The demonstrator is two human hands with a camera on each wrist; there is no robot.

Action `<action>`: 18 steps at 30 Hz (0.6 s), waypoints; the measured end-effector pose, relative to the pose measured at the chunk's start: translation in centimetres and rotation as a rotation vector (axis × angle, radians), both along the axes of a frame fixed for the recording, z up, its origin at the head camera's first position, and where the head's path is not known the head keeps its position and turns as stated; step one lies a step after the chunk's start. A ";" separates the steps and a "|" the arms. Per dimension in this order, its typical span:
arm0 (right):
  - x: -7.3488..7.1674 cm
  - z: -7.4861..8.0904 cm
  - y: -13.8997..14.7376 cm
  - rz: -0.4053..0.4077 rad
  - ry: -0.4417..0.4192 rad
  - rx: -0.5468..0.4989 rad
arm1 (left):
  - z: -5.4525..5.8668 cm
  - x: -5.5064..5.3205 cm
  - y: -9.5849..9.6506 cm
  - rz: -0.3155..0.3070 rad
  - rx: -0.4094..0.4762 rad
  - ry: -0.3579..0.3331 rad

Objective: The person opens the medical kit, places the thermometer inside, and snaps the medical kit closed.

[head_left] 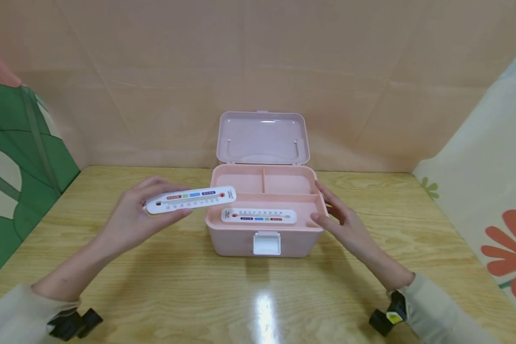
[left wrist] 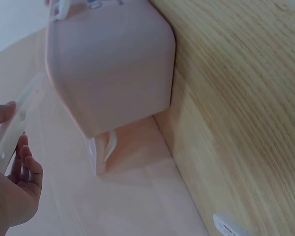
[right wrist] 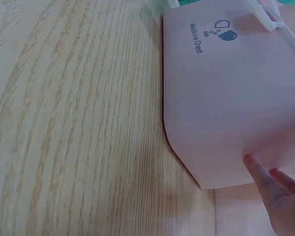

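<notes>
My left hand (head_left: 133,210) holds a white strip thermometer (head_left: 193,199) by its left end, between thumb and fingers. Its red-bulb end reaches over the left rim of a pink medicine chest (head_left: 236,241). Inside the chest's front compartment, a second thermometer (head_left: 258,216) lies flat, turned the other way round. On the chest's right side rests my right hand (head_left: 344,222), thumb over the rim and fingers along the outside. Fingertips (right wrist: 250,160) touch the chest's side wall in the right wrist view.
The chest's lid (head_left: 262,136) stands raised at the back, before a beige cloth (head_left: 155,95). Behind the front compartment are two smaller ones, split by a divider (head_left: 263,180). A white latch (head_left: 266,243) hangs at the front. Wooden table (head_left: 198,296) surrounds the chest.
</notes>
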State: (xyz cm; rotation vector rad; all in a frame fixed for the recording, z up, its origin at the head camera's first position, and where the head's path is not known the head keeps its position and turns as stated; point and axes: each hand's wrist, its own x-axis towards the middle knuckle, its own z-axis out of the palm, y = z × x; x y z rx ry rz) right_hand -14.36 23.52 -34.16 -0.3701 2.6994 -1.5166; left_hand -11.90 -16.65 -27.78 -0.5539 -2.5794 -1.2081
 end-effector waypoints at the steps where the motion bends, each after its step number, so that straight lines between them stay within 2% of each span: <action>1: 0.0 0.0 0.0 -0.001 0.001 0.001 | 0.0 -0.1 0.1 0.002 -0.007 -0.004; 5: 0.0 0.0 0.0 -0.001 0.005 0.001 | 0.0 -0.7 0.6 -0.003 -0.025 0.002; 10: 0.0 0.0 0.1 0.000 0.006 0.004 | -0.3 -1.5 1.4 -0.043 -0.005 0.027; 18: 0.0 -0.1 0.2 0.004 0.013 0.001 | -0.4 -2.1 2.7 -0.105 -0.003 -0.018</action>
